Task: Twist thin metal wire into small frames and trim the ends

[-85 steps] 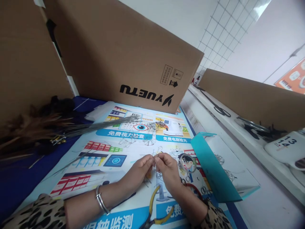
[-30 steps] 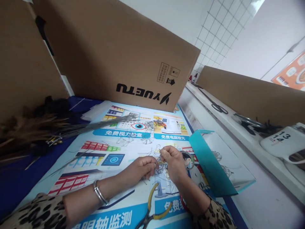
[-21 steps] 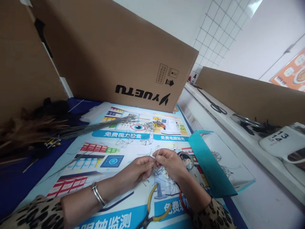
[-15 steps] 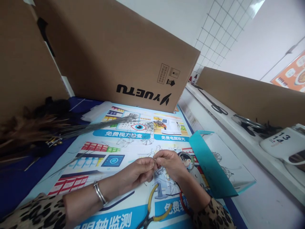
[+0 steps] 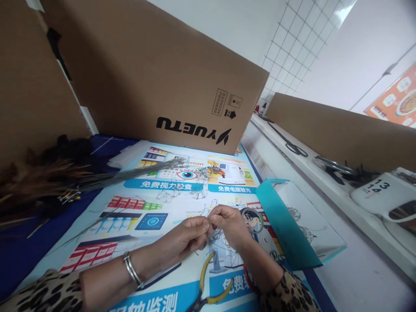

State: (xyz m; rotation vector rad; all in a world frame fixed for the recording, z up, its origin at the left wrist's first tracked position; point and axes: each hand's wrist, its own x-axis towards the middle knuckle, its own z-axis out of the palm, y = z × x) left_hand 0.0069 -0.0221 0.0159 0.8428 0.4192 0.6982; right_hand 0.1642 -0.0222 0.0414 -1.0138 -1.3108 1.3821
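The left hand [image 5: 191, 234] and the right hand [image 5: 227, 223] meet a little below the centre of the frame. On each, thumb and forefinger are pressed together, and the tips nearly touch; what is pinched between them is too small to tell. A tangle of thin wires [image 5: 217, 235] lies just beside and under the right hand.

Below the hands, at the bottom centre, yellow-handled pliers [image 5: 203, 277] lie with open handles. A red handle [image 5: 248, 277] is partly hidden by the right forearm. Just beyond this wrist lies a round clear ring [image 5: 261, 222].

To the right of it, a teal and white open box [image 5: 287, 225] contains more wire shapes [image 5: 294, 212] and borders the working space. Above the hands, other wire shapes [image 5: 195, 193] and a long wire bundle [image 5: 143, 172] rest on the printed sheet [image 5: 175, 203]. Dark feathers [image 5: 45, 169] fill the left edge. A large carton [image 5: 139, 73] stands behind, blocking the upper left.
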